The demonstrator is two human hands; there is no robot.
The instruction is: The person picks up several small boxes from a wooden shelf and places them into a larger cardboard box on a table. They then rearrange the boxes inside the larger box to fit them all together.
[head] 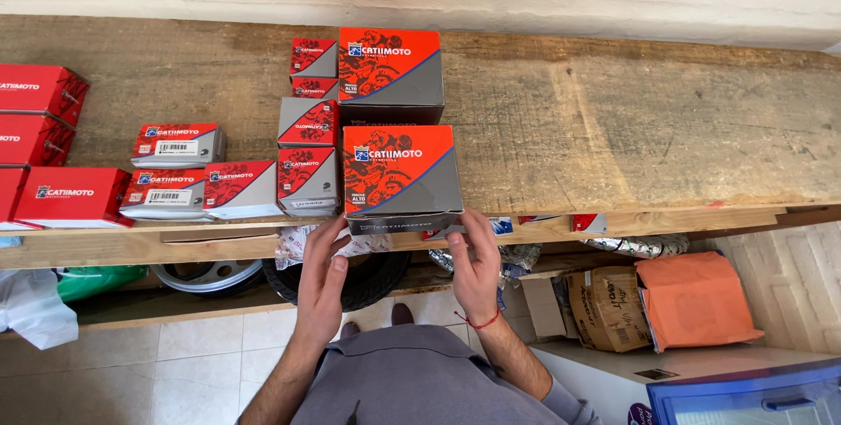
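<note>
Our left hand [322, 278] and right hand [474, 269] reach up to the near edge of a wooden shelf [613, 118], fingers loosely spread, one on each side of a large red-and-grey carton [399, 173]. The fingertips touch its front face low down at the shelf edge — we cannot tell whether they grip it or only rest there. A red string bracelet [477, 321] circles the right wrist.

Directly behind stands a second carton of the same size [389, 70]. Just left of both, four smaller red-and-grey boxes [307, 149] sit in a column, and further left lie flat boxes [180, 145] and all-red ones [39, 114].

Below the shelf we see a tyre [372, 278], a wheel rim [208, 274] and — to the right — an orange package [696, 298].
</note>
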